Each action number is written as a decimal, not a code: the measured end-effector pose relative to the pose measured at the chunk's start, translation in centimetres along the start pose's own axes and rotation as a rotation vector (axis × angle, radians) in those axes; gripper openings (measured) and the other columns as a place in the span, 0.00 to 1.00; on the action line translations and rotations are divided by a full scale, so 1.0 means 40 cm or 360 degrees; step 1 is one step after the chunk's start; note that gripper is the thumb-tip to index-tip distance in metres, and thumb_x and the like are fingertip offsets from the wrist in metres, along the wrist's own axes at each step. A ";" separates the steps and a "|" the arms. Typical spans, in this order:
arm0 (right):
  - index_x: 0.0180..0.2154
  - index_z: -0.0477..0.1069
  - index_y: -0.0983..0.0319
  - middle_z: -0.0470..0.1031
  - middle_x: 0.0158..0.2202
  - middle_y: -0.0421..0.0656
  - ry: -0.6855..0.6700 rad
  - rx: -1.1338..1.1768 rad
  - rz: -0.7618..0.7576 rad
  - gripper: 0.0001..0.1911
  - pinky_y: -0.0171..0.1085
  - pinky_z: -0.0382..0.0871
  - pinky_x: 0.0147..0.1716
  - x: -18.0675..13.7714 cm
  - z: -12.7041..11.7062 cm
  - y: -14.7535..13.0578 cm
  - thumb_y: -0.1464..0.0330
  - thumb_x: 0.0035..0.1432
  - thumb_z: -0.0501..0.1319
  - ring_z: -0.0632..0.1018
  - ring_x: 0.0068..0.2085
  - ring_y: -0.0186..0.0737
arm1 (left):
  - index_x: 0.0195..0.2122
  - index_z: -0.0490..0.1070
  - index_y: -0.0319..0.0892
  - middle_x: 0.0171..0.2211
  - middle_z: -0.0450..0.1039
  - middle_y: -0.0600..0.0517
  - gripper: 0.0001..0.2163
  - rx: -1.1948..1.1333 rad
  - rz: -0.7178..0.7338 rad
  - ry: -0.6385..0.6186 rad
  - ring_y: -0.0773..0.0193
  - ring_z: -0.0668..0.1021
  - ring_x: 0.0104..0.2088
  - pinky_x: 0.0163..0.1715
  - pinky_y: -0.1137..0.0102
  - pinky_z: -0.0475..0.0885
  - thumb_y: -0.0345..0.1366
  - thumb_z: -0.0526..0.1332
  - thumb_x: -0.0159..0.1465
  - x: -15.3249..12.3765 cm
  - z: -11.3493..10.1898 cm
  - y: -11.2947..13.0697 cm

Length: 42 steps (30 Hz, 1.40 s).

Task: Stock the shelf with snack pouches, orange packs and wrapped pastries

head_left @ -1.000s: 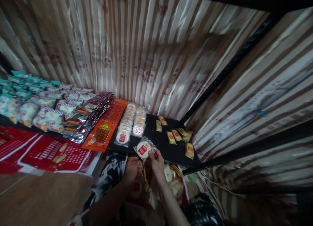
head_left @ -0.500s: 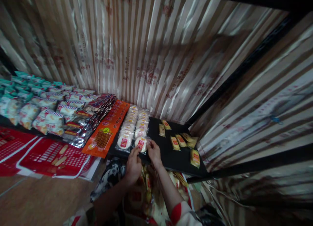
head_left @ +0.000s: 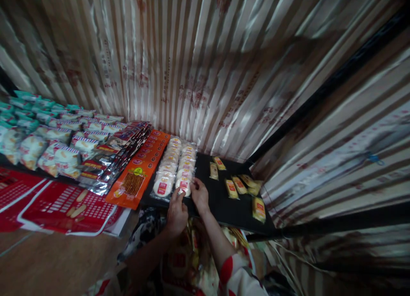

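Observation:
Two rows of round white rice crackers in clear wrappers with red labels lie overlapping on a black shelf (head_left: 211,202). At the near end of the right row is a rice cracker packet (head_left: 183,183). My left hand (head_left: 177,211) has its fingertips on the lower edge of this packet. With bent fingers pressed together, my right hand (head_left: 200,196) pinches its right edge. The left row ends in another rice cracker packet (head_left: 162,186), which neither hand touches. Part of the wrapper is hidden under my fingers.
Left of the crackers lie an orange snack bag (head_left: 136,176), dark foil packs (head_left: 109,155) and many white and green bags (head_left: 64,157). Small yellow packets (head_left: 231,188) are scattered to the right. Below the shelf is an open bag of packets (head_left: 205,270). Striped sheeting (head_left: 179,74) hangs behind.
The near packet has moved slightly away from me and now lies closer against the row. Both hands stay at its edges. The view has shifted slightly.

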State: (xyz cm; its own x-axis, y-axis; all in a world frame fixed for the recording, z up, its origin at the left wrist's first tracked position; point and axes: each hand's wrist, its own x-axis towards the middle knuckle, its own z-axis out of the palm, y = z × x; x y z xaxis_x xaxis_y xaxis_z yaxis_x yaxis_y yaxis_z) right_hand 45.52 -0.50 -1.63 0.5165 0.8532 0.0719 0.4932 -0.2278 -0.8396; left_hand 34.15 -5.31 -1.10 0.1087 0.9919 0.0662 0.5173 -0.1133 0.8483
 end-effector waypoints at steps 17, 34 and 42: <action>0.43 0.70 0.66 0.73 0.38 0.49 0.0048 -0.0093 -0.0143 0.19 0.38 0.70 0.37 -0.027 0.013 0.003 0.65 0.50 0.56 0.74 0.37 0.41 | 0.52 0.67 0.35 0.61 0.58 0.45 0.25 0.0114 -0.0017 -0.0049 0.56 0.61 0.60 0.59 0.63 0.58 0.21 0.49 0.53 0.000 -0.004 0.015; 0.39 0.70 0.62 0.75 0.39 0.49 0.0286 -0.0054 -0.0335 0.17 0.43 0.66 0.45 -0.284 -0.136 0.097 0.62 0.58 0.48 0.73 0.42 0.43 | 0.44 0.71 0.41 0.46 0.71 0.48 0.21 0.0029 0.0403 -0.0110 0.63 0.71 0.49 0.52 0.66 0.66 0.22 0.47 0.53 -0.092 -0.034 -0.016; 0.46 0.70 0.67 0.69 0.51 0.55 0.0357 -0.0815 -0.0254 0.25 0.50 0.57 0.53 -0.401 -0.263 0.314 0.59 0.57 0.45 0.66 0.55 0.52 | 0.40 0.73 0.43 0.50 0.70 0.46 0.15 0.0299 0.0415 -0.0438 0.58 0.72 0.50 0.52 0.62 0.67 0.30 0.48 0.60 -0.263 0.027 -0.087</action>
State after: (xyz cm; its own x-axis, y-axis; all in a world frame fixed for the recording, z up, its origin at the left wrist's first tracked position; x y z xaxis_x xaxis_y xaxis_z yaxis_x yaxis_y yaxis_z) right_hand 50.76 -21.98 -7.66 0.5161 0.7881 0.3354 0.8240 -0.3499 -0.4456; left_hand 32.10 -15.39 -5.32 0.4660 0.8789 0.1013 0.5853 -0.3921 0.7097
